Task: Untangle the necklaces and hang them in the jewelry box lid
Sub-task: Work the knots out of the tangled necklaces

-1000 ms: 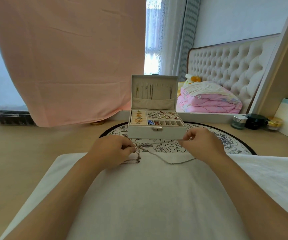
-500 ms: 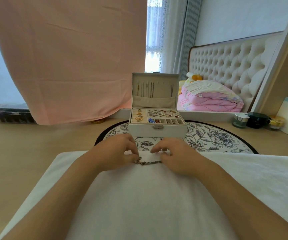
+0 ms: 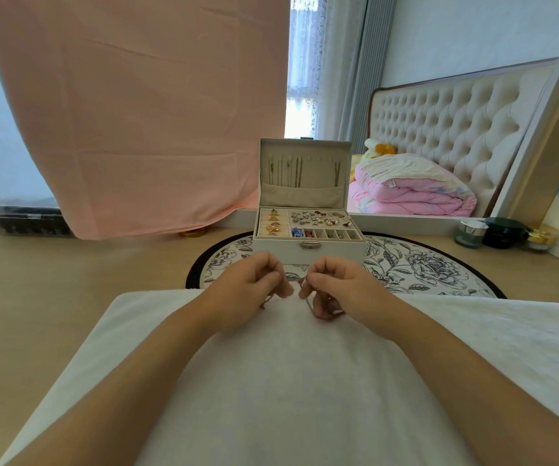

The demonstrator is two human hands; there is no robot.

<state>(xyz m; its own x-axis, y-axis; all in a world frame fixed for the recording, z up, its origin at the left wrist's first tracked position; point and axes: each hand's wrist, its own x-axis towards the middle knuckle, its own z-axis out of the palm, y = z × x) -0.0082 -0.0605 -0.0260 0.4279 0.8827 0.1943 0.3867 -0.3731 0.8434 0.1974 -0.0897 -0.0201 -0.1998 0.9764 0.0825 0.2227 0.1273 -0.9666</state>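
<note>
Both hands sit close together over the white cloth (image 3: 288, 381), just in front of the jewelry box (image 3: 308, 252). The left hand (image 3: 251, 290) has its grip pinched on one part of the tangled necklace (image 3: 309, 303), and the right hand (image 3: 338, 292) has its grip pinched on another, fingers curled. The chain spans the small gap between them and droops in short loops under each hand; the box stands open on the round floral mat (image 3: 422, 270) on the surface (image 3: 69, 280), lid (image 3: 305, 196) upright, several chains (image 3: 296, 171) hung inside.
</note>
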